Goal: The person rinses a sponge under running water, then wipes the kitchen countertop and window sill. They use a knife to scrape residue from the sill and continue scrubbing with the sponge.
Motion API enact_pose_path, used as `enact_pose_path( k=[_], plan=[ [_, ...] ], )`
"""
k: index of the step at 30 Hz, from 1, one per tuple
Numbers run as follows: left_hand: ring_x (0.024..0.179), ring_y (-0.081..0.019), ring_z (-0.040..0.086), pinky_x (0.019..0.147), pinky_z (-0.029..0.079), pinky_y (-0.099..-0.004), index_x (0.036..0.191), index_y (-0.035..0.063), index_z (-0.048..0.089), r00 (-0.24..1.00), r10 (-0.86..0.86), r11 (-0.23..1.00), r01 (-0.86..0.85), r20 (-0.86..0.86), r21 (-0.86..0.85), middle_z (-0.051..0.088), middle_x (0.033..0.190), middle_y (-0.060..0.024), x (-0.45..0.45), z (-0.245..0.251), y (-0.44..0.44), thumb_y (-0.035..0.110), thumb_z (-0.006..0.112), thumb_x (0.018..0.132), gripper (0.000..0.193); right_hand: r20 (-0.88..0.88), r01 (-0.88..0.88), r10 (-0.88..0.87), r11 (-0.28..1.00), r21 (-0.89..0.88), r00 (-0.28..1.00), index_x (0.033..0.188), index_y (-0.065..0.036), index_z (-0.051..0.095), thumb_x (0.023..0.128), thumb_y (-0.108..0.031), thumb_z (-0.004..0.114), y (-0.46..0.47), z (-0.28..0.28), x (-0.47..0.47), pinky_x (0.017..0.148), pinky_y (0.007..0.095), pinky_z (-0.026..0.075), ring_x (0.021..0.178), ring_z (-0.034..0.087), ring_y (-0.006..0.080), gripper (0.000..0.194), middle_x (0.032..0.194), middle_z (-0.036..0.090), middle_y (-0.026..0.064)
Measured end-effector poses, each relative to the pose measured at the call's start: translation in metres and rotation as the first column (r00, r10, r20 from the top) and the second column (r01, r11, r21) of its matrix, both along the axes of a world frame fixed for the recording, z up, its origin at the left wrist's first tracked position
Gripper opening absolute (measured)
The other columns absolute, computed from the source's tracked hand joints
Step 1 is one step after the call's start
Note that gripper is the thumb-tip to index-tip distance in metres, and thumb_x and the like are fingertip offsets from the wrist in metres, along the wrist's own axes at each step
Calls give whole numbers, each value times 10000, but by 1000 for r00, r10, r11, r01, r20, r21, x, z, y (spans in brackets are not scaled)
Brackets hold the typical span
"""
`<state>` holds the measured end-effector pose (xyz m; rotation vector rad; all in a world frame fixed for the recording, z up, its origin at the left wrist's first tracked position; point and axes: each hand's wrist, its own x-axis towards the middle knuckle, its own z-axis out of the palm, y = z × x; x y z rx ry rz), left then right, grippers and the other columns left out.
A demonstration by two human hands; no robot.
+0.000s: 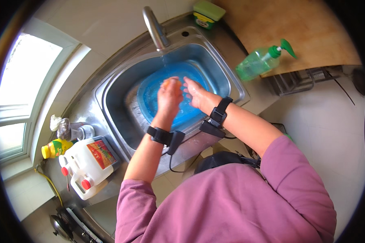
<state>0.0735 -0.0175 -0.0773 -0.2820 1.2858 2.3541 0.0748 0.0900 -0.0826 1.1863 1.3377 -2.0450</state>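
A blue plastic basin (149, 106) stands in the stainless steel sink (117, 100), with water in it. Above the basin my left hand (170, 95) is closed around an orange object (172, 82), largely hidden by the fingers and blurred, so its kind is unclear. Just to its right, my right hand (196, 92) is held with its fingers apart and nothing in them, facing the left hand without plain contact. Water falls from the metal faucet (155, 29) into the basin behind the hands. Both wrists carry black straps with small black devices.
Right of the sink, a green pump bottle (258, 63) stands near a wooden board (292, 27). A green box (208, 15) is at the back corner. White jugs with red caps (89, 164), a yellow bottle (57, 148) and a glass jar (86, 132) stand at the left.
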Motion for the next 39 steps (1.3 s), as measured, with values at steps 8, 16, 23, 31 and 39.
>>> enact_pose_path(
  k=[8, 16, 23, 31, 39],
  plan=[
    [430, -51, 308, 367, 211, -207, 801, 140, 461, 997, 30, 999, -32, 69, 30, 370, 580, 30, -12, -9, -21, 311, 489, 949, 227, 48, 48, -50, 998, 27, 998, 1080, -122, 583, 865, -427, 560, -17, -17, 33, 981, 432, 284, 1045, 451, 199, 373, 1107, 552, 35],
    [531, -96, 407, 441, 320, -234, 864, 107, 516, 999, 33, 982, -29, 19, -188, 457, 663, -8, 0, 0, -30, 376, 481, 935, 280, -38, -20, 14, 988, -155, 999, 1115, -209, 575, 857, -559, 483, -17, -2, 49, 978, 513, 238, 1088, 413, 230, 444, 1163, 532, 23],
    [1062, -191, 537, 945, 380, -358, 1263, 76, 488, 993, -119, 981, 118, -5, 154, 577, 1158, -43, 21, 33, -42, 471, 380, 951, 514, -235, 16, -140, 888, -460, 962, 1203, -212, 522, 827, -655, 454, -7, 50, 53, 952, 483, 311, 1069, 476, 268, 585, 1173, 549, 43],
    [1055, -195, 553, 923, 437, -372, 1198, 22, 514, 984, -83, 994, 92, -155, 52, 586, 1130, -75, 64, 60, -68, 103, 468, 915, 298, -409, -268, 31, 799, -538, 912, 1170, -158, 547, 823, -534, 580, 14, 76, 72, 941, 544, 370, 1068, 527, 304, 512, 1143, 585, 83],
    [839, -96, 566, 728, 477, -283, 1022, 52, 530, 921, -52, 984, -19, -385, -179, 607, 953, -15, 112, 71, -54, 103, 658, 810, 253, -518, -436, 190, 802, -407, 834, 1230, -196, 507, 911, -463, 505, 26, 83, 109, 943, 457, 414, 1081, 530, 249, 416, 1177, 573, 25]
  ],
)
